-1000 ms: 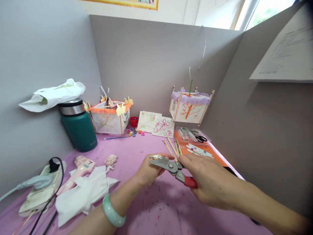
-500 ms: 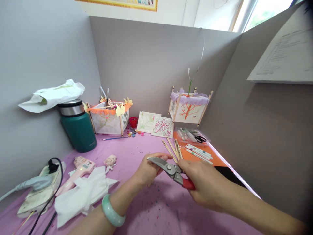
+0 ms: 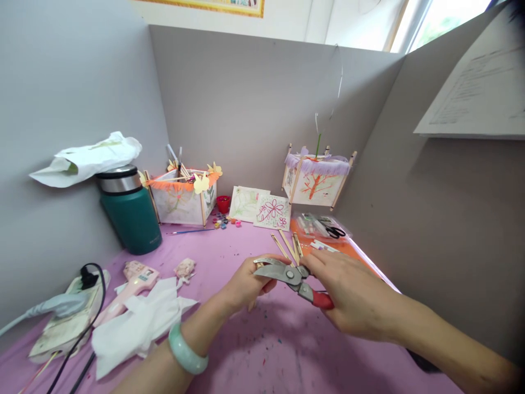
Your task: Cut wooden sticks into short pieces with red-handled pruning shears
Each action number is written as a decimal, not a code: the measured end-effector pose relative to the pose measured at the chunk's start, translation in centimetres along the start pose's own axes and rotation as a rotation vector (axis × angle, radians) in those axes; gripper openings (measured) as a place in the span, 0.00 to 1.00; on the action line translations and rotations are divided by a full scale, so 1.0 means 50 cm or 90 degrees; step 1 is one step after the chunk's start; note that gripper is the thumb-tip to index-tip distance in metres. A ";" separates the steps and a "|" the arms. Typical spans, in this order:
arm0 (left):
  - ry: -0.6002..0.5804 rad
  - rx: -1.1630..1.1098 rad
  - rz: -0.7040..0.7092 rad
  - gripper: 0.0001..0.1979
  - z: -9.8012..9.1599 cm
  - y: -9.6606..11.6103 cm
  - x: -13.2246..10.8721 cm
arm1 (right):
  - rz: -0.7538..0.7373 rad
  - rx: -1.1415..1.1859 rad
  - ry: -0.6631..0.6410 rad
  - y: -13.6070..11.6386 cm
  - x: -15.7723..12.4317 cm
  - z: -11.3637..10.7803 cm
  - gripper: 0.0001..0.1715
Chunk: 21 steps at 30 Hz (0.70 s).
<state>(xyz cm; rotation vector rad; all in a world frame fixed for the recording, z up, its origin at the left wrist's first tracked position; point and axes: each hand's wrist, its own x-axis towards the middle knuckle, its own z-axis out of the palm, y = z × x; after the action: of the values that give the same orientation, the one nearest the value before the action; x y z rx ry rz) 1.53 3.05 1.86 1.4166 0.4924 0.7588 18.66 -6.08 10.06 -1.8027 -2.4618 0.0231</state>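
Note:
My right hand [image 3: 348, 284] is closed round the red handle of a pair of pruning shears [image 3: 292, 274]. Their metal jaws point left and stand slightly apart, right at the fingers of my left hand [image 3: 248, 282]. That hand is closed on what looks like a thin wooden stick [image 3: 251, 306]. Only a short piece of it shows below the fingers, and a pale tip appears by the jaws; the rest is hidden. Just beyond the shears, several loose wooden sticks [image 3: 288, 246] lie on the purple tabletop [image 3: 229, 350].
A green flask [image 3: 133, 219], a paper-sided box [image 3: 180, 202] and a hanging paper lantern [image 3: 318, 180] stand around the back. To the left lie white tissues [image 3: 139, 325], a pink glue gun [image 3: 131, 287] and a power strip [image 3: 65, 323]. Scissors [image 3: 336, 232] lie right.
The shears have shifted slightly right in my right hand, and their jaws have come apart, so both blades show. My left hand has barely moved.

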 end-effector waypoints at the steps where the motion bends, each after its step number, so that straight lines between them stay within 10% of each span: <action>1: -0.003 -0.002 -0.004 0.16 -0.001 0.001 0.000 | -0.005 -0.006 0.006 0.000 0.001 0.001 0.11; 21: -0.050 -0.020 -0.008 0.23 -0.004 0.012 -0.002 | -0.033 -0.031 0.036 0.004 0.015 0.009 0.10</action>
<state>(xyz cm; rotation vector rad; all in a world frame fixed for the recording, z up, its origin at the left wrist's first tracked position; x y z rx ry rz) 1.19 3.12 2.38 1.4065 0.4263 0.6944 18.59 -5.31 9.63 -1.7328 -2.4889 -0.0907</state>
